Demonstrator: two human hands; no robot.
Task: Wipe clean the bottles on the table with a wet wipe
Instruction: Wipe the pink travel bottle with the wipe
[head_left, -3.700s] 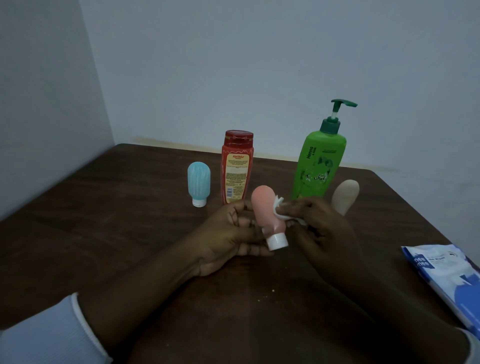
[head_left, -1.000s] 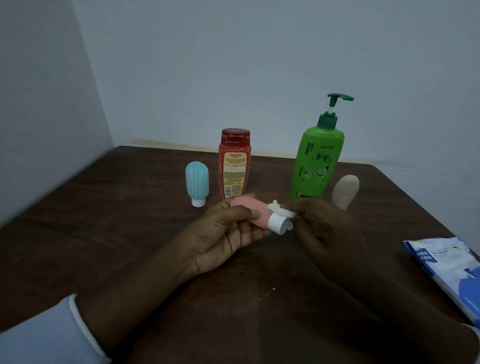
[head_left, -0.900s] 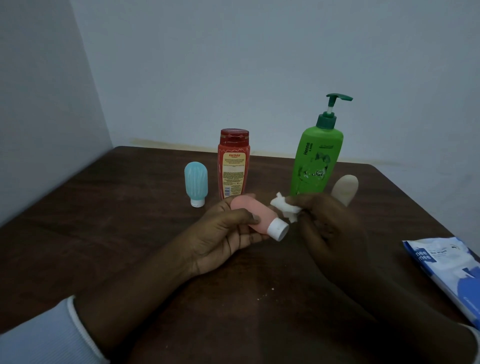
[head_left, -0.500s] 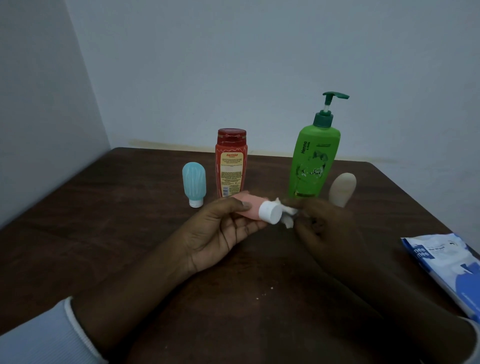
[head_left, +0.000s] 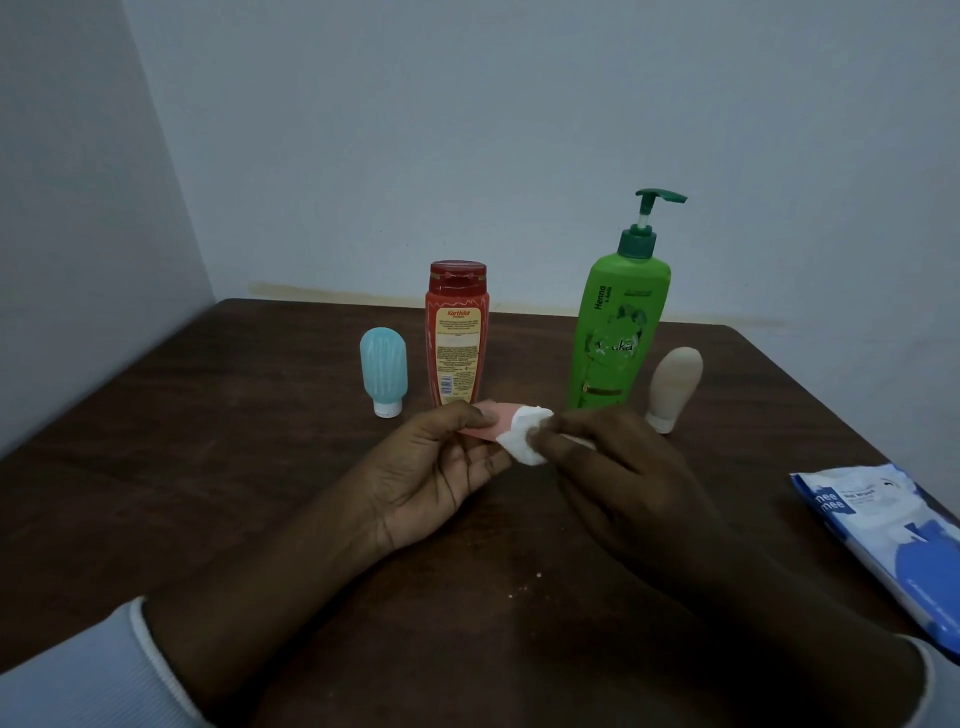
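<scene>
Pink bottle (head_left: 488, 422) sits clamped in the left hand (head_left: 436, 478) at frame centre. The right hand (head_left: 618, 478) pinches a white wet wipe (head_left: 527, 436) against its cap end. Behind stand 4 bottles on the table (head_left: 208, 467).

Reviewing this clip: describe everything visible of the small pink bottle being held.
The pink bottle is small, smooth and salmon-coloured, seemingly soft plastic or silicone. It lies roughly horizontal above the table, not touching it, gripped by the left hand, whose thumb lies over its top. Only a short stretch of its body shows. Its cap end, pointing toward the right hand, is covered by the white wet wipe that this hand presses against it.
</scene>
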